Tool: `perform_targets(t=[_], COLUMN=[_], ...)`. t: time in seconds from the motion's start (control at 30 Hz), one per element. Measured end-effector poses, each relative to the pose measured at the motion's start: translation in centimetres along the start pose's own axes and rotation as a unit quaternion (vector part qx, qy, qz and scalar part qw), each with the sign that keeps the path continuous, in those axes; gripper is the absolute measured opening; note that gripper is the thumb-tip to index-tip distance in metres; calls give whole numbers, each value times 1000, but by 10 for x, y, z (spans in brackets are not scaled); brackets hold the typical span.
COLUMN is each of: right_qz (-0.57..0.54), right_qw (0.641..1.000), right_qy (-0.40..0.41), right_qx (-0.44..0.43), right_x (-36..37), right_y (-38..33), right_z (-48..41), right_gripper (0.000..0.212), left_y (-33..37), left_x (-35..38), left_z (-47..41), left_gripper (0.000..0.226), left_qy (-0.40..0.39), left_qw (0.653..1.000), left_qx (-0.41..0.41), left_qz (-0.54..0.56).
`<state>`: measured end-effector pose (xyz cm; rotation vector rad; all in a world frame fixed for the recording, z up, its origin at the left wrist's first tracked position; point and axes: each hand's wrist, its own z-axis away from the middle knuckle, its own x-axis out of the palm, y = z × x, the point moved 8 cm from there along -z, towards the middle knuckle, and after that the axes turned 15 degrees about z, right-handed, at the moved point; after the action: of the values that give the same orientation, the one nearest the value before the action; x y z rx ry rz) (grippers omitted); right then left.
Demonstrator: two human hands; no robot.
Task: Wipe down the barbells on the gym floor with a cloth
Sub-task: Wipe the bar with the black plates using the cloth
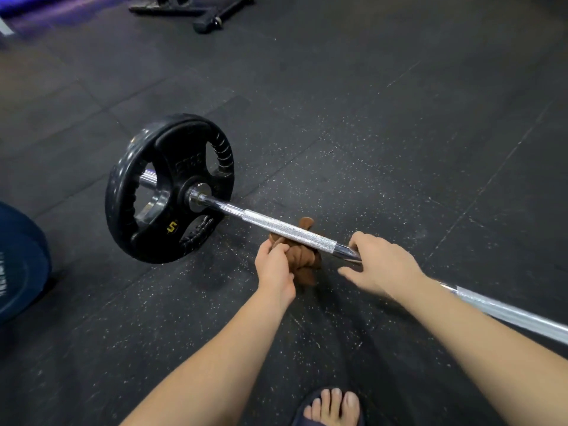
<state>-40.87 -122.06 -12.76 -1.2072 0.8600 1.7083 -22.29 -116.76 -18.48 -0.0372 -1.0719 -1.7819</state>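
Bottom edge of frame: one bare foot in a dark sandal (331,407) on the rubber floor (399,149), which is black, speckled, and laid in tiles.

Both forearms reach up from the bottom towards the centre of the frame.

Left hand (274,267): grip clamped on a bunched brown cloth (302,264), fingers curled into the fabric. The cloth sits just under the barbell shaft (292,232), touching it. One fold shows past the far side of the shaft.

Right hand (384,265): lies on top of the shaft just right of the cloth, where the knurled section ends. Grip apart: fingers laid across the smooth chrome, thumb spread towards the near side, not wrapped round.

The barbell runs diagonally from the right edge up to centre left. The near length is blurred.

Centre left: black weight plate (169,189) on the sleeve, standing on the floor, with three grip holes and a yellow "5".

Left edge: part of a dark blue bumper plate (18,265), lettering unreadable.

Top centre: black equipment base (196,13) with a small wheel, well apart from the barbell. Bluish-purple glow in the upper left corner.
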Motion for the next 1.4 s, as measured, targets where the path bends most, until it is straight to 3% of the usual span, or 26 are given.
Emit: perform_targets(t=[0.1, 0.17, 0.27, 0.37, 0.57, 0.97, 1.1, 1.27, 1.4], right_qz=[75, 56, 77, 115, 117, 106, 109, 109, 107], right_qw=[993, 984, 981, 979, 981, 982, 982, 982, 982], right_qy=[-87, -146, -84, -25, -25, -38, -31, -20, -19], right_qx=[21, 81, 154, 168, 150, 153, 152, 156, 154], right_x=[11, 28, 39, 34, 30, 34, 36, 35, 37], right_y=[40, 73, 90, 82, 82, 85, 85, 83, 84], right_z=[19, 35, 51, 56, 55, 51, 51, 51, 52], right_gripper=[56, 53, 32, 16, 16, 18, 18, 14, 15], left_y=[-10, -16, -26, -41, -95, -25, -42, -103, -97], left_x=[1, 1, 4, 10, 31, 12, 24, 38, 33], left_z=[0, -3, 0, 19, 61, 16, 38, 74, 66], left_gripper=[29, 25, 23, 22, 20, 29, 27, 23, 20], left_qy=[8, -3, -23, -31, -58, 90, 58, 10, -8], left_qw=[1000, 1000, 999, 996, 988, 995, 997, 993, 991], left_qx=[-12, -24, -40, -64, -113, 49, 20, -79, -73], left_qz=[-17, -20, -18, -54, -88, -17, -55, -83, -110])
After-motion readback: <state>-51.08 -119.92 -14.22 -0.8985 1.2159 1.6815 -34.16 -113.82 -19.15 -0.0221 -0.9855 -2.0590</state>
